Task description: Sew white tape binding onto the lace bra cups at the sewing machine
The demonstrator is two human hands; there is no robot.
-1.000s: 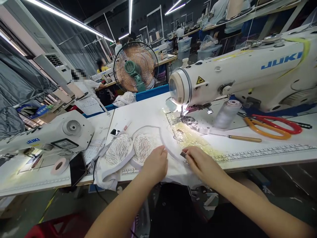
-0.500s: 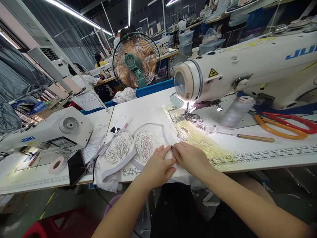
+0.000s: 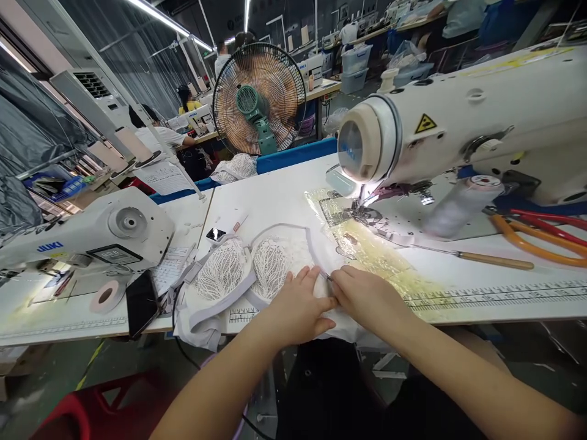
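Observation:
A white lace bra (image 3: pixel 270 269) with pale grey edging lies front side up on the white table. My left hand (image 3: pixel 300 308) rests on its right part, fingers stretched out and pressing the fabric. Beside it, my right hand (image 3: pixel 367 296) is closed in a pinch at the grey edging. A small dark tip shows at those fingertips; the rest is hidden in the hand. Just beyond my hands stands a sewing machine (image 3: pixel 440 122), its needle area lit. The bra lies outside the needle area.
Right of my hands are a wooden-handled tool (image 3: pixel 495 261), orange-handled scissors (image 3: pixel 541 241) and a thread cone (image 3: pixel 463 205). To the left are a phone (image 3: pixel 141 304), a tape roll (image 3: pixel 107 296) and a second sewing machine (image 3: pixel 92 235). A fan (image 3: pixel 259 101) stands behind the table.
The view has shifted a little, so the near sewing machine appears farther right. Both hands sit slightly farther right in the picture, still at the same edge of the bra.

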